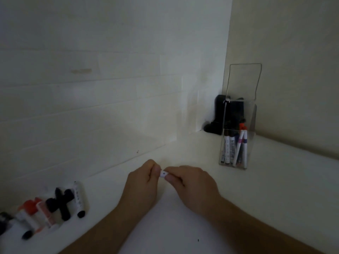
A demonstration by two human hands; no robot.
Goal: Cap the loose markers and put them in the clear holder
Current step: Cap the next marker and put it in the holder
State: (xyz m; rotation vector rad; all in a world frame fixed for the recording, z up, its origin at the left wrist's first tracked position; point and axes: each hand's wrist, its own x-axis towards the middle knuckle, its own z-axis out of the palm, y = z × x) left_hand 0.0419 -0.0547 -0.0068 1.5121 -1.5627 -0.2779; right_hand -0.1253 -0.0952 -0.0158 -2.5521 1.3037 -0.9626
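Both hands meet at the middle of the white table, closed around one white marker point(163, 174); only a short piece of its barrel shows between them. My left hand point(142, 182) grips one end and my right hand point(190, 182) grips the other; a cap cannot be made out. The clear holder point(252, 123) stands at the right near the corner, with several capped markers point(234, 149) upright inside. A pile of loose markers and caps point(60, 204), black, orange and white, lies at the lower left.
A black object point(216, 116) sits in the corner behind the holder. White walls close the table at the back and right. The scene is dim.
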